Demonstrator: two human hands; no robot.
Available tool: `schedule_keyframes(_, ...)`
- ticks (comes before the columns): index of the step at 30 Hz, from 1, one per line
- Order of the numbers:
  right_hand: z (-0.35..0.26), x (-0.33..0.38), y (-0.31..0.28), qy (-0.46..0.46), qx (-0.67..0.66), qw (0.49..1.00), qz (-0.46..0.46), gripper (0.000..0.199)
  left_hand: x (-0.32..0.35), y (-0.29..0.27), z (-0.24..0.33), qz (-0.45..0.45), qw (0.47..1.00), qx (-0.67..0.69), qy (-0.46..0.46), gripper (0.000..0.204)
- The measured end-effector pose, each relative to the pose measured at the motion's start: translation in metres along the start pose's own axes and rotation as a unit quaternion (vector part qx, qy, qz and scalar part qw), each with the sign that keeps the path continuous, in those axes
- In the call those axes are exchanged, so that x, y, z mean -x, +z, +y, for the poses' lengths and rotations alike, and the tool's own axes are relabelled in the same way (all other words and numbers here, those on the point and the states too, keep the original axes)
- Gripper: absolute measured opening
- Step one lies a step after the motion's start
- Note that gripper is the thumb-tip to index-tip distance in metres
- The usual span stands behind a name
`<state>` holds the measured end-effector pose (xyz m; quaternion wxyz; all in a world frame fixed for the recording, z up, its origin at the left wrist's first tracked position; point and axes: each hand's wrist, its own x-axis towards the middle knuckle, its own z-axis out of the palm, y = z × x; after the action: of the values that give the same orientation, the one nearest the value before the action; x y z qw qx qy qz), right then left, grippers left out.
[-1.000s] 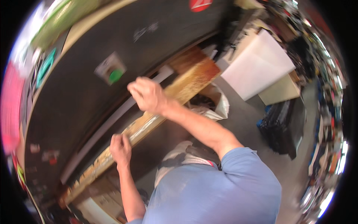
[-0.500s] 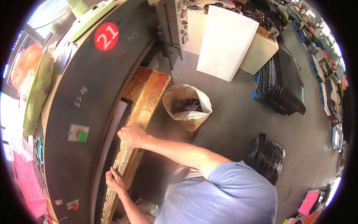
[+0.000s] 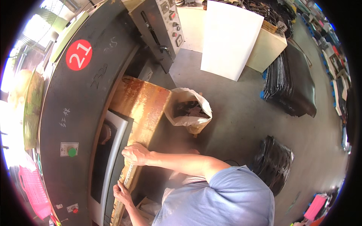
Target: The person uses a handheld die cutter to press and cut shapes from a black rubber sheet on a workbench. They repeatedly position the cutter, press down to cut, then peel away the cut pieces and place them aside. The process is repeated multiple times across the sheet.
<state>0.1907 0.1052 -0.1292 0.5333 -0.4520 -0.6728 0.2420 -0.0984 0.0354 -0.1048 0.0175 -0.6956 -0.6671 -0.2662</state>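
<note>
My right hand is closed over the near edge of a worn yellow-brown board with reddish, flaking patches on top. Lower in the picture, my left hand grips the same edge, its thumb lying on top. The edge between the hands looks rough and notched; my curled fingers hide what lies under them. Beyond the board runs a pale grey metal rim, with a dark gap and a curved brownish shape behind it. A black machine front stands over this gap.
The machine carries a green button and a red button. A control box sits at the far end. An open sack of dark scraps, a white sheet and stacked black sheets stand on the right.
The view has shifted, and more of the board and of the gap behind the pale rim shows. Both hands keep their grip on the board's edge and appear slightly lower in the picture.
</note>
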Motion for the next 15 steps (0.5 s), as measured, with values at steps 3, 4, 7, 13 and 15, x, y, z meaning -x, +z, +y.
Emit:
schedule_keyframes(3, -0.019, 0.009, -0.027, 0.056, -0.016, 0.998, -0.009, 0.017, 0.028, -0.008, 0.021, 0.001, 0.999, 0.035, -0.019, 0.044)
schedule_keyframes(4, -0.024, 0.005, -0.035, 0.07, -0.014, 0.997, -0.003, 0.02, 0.036, -0.011, 0.028, 0.0, 0.998, 0.048, -0.045, 0.042)
schedule_keyframes(7, -0.03, -0.033, -0.048, 0.025, 0.056, 0.997, 0.05, 0.05, 0.053, -0.023, 0.045, -0.021, 0.997, 0.052, -0.057, 0.033)
schedule_keyframes(13, -0.043, -0.109, -0.019, 0.019, 0.247, 0.965, -0.092, 0.102, 0.044, -0.04, 0.052, -0.043, 0.996, 0.071, -0.012, 0.024)
schedule_keyframes(15, -0.044, -0.116, -0.012, 0.046, 0.261, 0.959, -0.096, 0.102, 0.036, -0.043, 0.051, -0.043, 0.992, 0.116, -0.014, 0.02)
